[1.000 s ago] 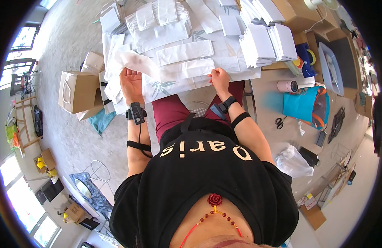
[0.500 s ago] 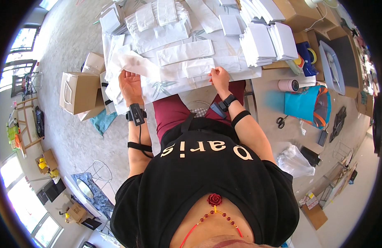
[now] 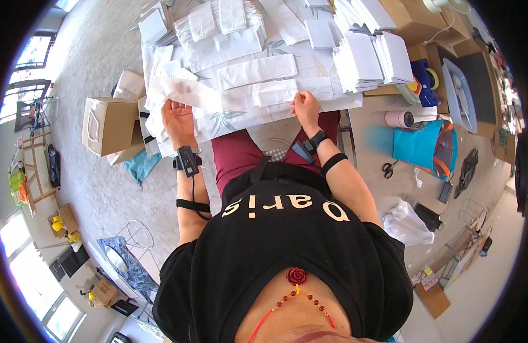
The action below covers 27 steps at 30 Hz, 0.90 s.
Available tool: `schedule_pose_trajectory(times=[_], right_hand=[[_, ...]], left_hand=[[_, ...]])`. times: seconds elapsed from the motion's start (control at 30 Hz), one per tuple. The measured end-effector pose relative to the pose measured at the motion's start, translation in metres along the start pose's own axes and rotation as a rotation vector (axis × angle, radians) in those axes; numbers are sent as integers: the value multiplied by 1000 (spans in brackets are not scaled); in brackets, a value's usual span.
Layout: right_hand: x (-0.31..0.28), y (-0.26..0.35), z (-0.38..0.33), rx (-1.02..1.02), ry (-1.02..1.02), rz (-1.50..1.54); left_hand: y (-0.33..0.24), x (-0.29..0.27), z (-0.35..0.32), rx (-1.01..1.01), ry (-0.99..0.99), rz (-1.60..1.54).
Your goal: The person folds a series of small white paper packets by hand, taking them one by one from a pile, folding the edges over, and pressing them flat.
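A long, thin white plastic sleeve stretches along the table's near edge, its left part translucent and slightly raised. My left hand is palm up below that left part, fingers bent in against its lower edge. At the other end, my right hand is closed, thumb and forefinger pinched at the sleeve's right corner. A flat white folded piece shows at the sleeve's right part. Just beyond lies another flat white sleeve on the leaf-patterned tablecloth.
Several stacks of white folded sheets stand at the table's right. Piled sleeves lie at the back. Cardboard boxes sit left of the table. On the right are a blue bag, a pink cylinder and black scissors.
My left hand has shifted slightly left and down, and the sleeve's left part now lies straighter and further left. My right hand has barely moved.
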State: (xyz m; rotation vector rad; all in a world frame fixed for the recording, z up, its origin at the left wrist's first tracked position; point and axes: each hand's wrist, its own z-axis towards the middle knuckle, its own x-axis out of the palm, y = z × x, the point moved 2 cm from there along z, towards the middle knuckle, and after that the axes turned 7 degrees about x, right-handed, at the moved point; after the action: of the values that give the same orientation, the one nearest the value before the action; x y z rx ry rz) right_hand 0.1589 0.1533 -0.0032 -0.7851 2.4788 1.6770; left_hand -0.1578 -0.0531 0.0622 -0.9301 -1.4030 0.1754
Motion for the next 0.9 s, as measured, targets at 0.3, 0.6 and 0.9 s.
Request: schedule_pose_trajectory(times=[0.3, 0.6, 0.9], right_hand=[[2, -1, 2, -32, -30, -8], [-1, 0, 1, 3, 4, -53], [-1, -4, 5, -11, 7, -53]], left_hand=[[-5, 5, -6, 0, -24, 15], [-4, 6, -12, 2, -30, -12], [-6, 5, -14, -1, -41, -38]])
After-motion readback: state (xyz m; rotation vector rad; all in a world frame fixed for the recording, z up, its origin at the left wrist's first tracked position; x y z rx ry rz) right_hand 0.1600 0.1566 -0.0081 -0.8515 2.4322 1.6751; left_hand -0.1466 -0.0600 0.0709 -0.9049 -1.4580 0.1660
